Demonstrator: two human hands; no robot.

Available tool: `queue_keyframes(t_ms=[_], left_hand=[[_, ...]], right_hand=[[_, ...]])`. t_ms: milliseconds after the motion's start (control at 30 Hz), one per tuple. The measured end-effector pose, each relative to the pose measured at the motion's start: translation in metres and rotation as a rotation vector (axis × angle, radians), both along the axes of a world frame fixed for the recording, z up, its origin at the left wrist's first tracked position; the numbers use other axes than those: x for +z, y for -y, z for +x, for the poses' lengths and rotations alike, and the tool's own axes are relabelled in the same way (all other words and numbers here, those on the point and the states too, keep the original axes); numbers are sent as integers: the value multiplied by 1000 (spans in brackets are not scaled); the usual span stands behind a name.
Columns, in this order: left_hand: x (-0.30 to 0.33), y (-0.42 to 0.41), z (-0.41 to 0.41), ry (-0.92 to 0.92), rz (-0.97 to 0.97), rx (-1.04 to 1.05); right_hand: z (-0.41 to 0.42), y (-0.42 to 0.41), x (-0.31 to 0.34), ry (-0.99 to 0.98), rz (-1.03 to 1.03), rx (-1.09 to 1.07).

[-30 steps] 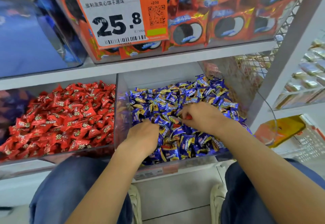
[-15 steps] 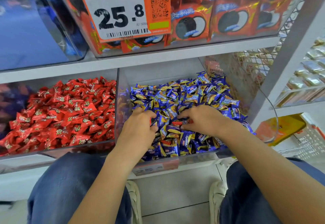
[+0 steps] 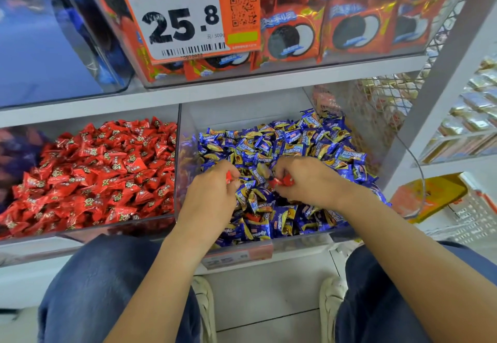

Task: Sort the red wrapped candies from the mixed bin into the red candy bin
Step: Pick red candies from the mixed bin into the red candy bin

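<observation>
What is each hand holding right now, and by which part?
The right hand pinches a red wrapped candy at its fingertips; the left hand pinches another red wrapped candy, mostly hidden. Which part cannot be told.

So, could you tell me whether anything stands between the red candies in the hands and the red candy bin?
Only the clear divider wall separates the mixed bin from the red candy bin; the left hand must lift its red candy over it.
</observation>
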State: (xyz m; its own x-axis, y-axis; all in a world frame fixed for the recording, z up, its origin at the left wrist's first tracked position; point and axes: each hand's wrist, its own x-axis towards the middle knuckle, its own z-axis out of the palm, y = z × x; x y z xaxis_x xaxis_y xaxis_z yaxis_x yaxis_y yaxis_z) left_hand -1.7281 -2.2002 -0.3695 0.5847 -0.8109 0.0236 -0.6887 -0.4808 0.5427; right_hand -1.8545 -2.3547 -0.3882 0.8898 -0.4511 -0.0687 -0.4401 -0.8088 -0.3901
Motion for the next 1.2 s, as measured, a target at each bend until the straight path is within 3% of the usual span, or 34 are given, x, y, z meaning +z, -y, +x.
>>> queue_keyframes(t_ms=[133,233,467,800,900,1033,1200], left_hand=[[-2,0,-4,17,82,-120],[-7,0,-9,-20,258,-271],[-22,7,-11,186,501,-334],[-27,10,-10,197,521,-352],[-22,9,-15,177,450,-309],[1,-1,-9,111,196,-78],[31,-12,0,52,19,-127]], right_hand=[[-6,5,11,62,41,-83],[-11,7,15,34,54,-79],[-25,14,32,-31,149,-220],[-57,15,49,88,136,-300],[-58,12,45,38,134,-278],[-57,14,39,3,95,-237],[-56,17,38,20,126,-228]])
